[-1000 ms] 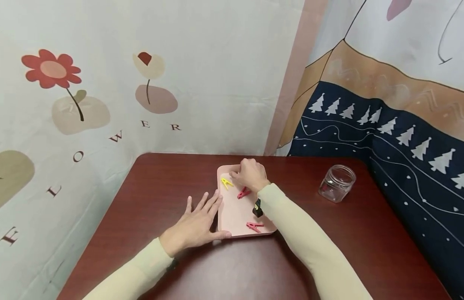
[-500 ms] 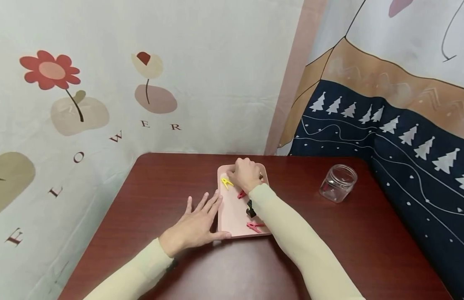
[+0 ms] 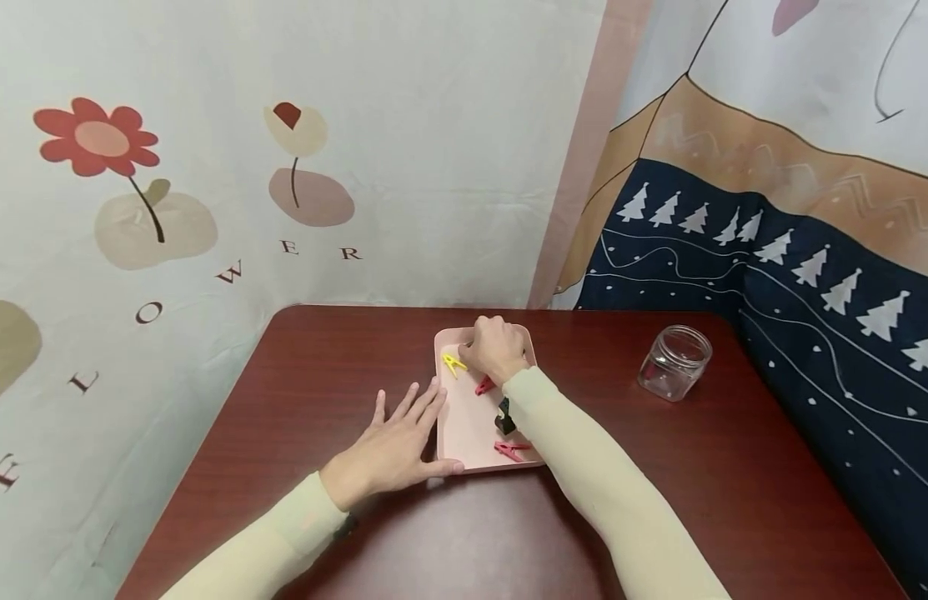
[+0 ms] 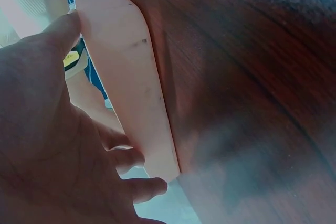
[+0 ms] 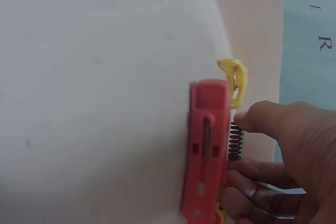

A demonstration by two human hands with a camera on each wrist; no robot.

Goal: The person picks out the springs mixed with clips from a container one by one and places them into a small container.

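Note:
A pale pink tray (image 3: 464,421) holds a yellow clothespin (image 3: 453,364), a red clothespin (image 3: 484,385) close under my right hand, and another red clothespin (image 3: 511,451) at the near end. My left hand (image 3: 392,454) lies spread along the tray's left side, thumb at the near rim; the left wrist view shows its fingertips at the tray wall (image 4: 121,72). My right hand (image 3: 496,348) reaches into the far end with fingers bent. In the right wrist view its thumb and fingertip pinch a small dark coil spring (image 5: 236,141), just behind the red clothespin (image 5: 207,150).
A clear glass-like jar (image 3: 675,364) without a lid stands to the right on the dark red table (image 3: 343,350). A printed curtain (image 3: 433,167) hangs behind the table, and a dark blue patterned one (image 3: 809,333) runs along the right.
My right hand and forearm have shifted slightly left over the tray, partly covering the middle red clothespin, then stayed nearly still. The left hand has kept its place.

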